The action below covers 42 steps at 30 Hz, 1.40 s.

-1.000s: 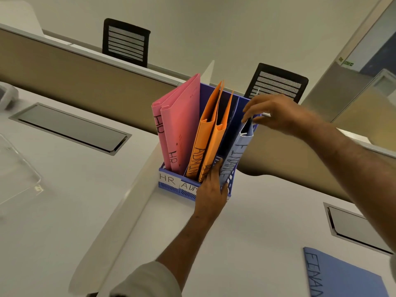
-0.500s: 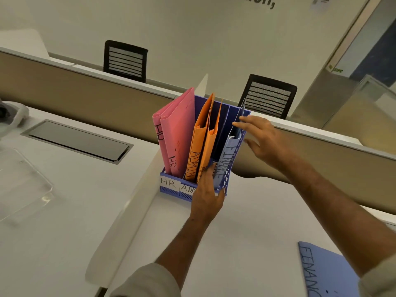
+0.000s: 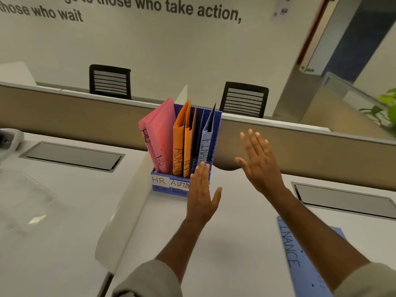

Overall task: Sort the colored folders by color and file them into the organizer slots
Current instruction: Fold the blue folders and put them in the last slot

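head view: the organizer [image 3: 181, 185] stood on the counter [image 3: 235, 243] holding pink, orange and one blue folder. the left hand [image 3: 201, 196], fingers straight, seemingly touched its front; the right hand [image 3: 260, 161] hovered released. the finance folder [image 3: 304, 260] lay flat nearby, likely light and floppy, best pinched at its spine. a white divider [image 3: 128, 202] stood left.
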{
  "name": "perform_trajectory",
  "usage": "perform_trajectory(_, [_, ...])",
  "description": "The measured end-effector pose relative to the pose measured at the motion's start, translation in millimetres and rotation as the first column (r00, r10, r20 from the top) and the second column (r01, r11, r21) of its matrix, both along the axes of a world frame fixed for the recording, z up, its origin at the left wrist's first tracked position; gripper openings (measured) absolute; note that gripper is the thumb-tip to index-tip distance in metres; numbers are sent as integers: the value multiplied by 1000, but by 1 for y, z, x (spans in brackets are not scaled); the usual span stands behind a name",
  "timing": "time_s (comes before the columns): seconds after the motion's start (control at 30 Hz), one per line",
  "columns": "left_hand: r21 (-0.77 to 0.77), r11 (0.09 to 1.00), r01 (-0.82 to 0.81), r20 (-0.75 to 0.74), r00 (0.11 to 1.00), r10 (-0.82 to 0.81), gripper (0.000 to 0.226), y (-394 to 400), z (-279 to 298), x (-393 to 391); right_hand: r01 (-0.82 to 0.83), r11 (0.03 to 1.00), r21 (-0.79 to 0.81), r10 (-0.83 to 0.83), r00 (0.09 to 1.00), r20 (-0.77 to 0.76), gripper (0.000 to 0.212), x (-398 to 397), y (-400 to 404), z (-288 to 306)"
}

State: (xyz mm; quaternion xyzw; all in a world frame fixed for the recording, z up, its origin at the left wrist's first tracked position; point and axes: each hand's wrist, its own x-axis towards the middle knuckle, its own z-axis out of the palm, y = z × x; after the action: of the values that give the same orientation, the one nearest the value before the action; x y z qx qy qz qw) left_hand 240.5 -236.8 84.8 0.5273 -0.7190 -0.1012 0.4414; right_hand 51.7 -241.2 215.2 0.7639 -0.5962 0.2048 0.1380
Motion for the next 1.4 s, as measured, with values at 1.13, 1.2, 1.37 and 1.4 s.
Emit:
perform_trajectory(1.13, [233,932,277,346,872,-346,81,124,-55,-180,346,866,361,-399,913,84,82,-232,219,-149])
perform_trajectory(1.2, [272,926,261,382,854,-353,83,130,-66,-187,347,855,386,-410,908,92,83,-246,232,-160])
perform_trajectory(1.37, [363,901,239,406,829,-384,83,147,-93,-207,374,809,453,-453,888,77,77,-277,257,-192])
perform_trajectory(1.4, [380,895,233,409,825,-389,83,150,-97,-212,380,797,469,-463,883,71,75,-282,262,-198])
